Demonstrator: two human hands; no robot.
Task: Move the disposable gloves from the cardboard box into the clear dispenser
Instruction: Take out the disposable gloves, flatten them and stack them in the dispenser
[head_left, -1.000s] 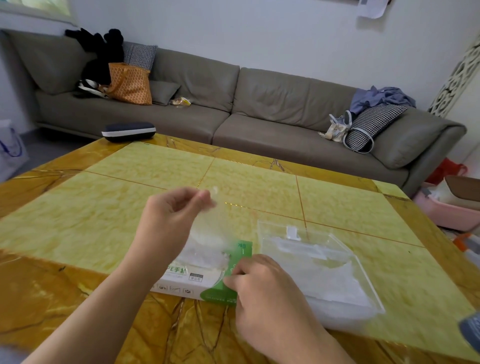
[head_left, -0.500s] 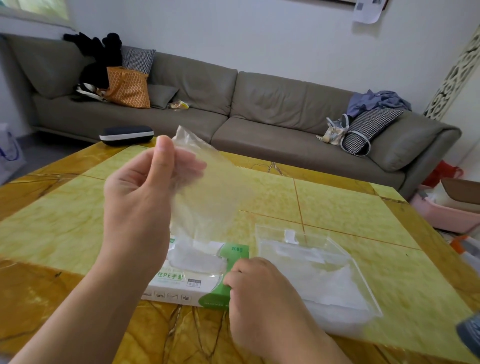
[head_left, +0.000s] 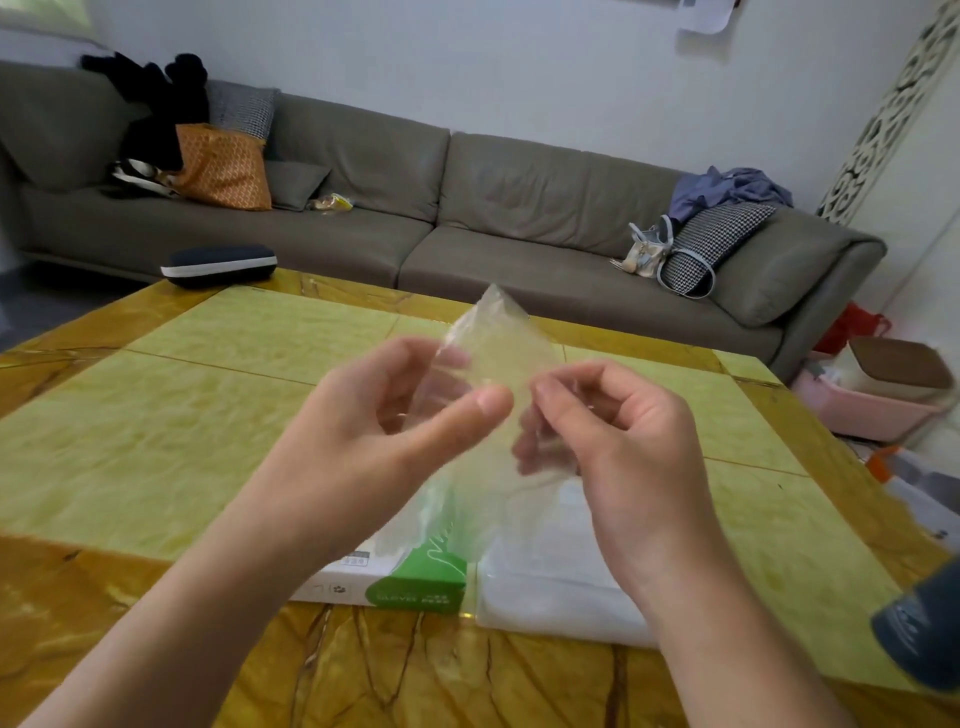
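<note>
Both hands pinching clear glove (head_left: 498, 353) above box (head_left: 410, 582), right hand (head_left: 613, 431) now lifted off box, left hand (head_left: 384, 415) lower

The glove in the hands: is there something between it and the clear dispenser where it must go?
Nothing visible blocks it. The glove is held above the table by the left hand and the right hand, and the clear dispenser lies just below, beside the cardboard box. The right wrist hides part of the dispenser.

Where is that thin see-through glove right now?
The glove is up in the air at the centre of the head view, held between the left hand and the right hand, above the cardboard box and the clear dispenser.
</note>
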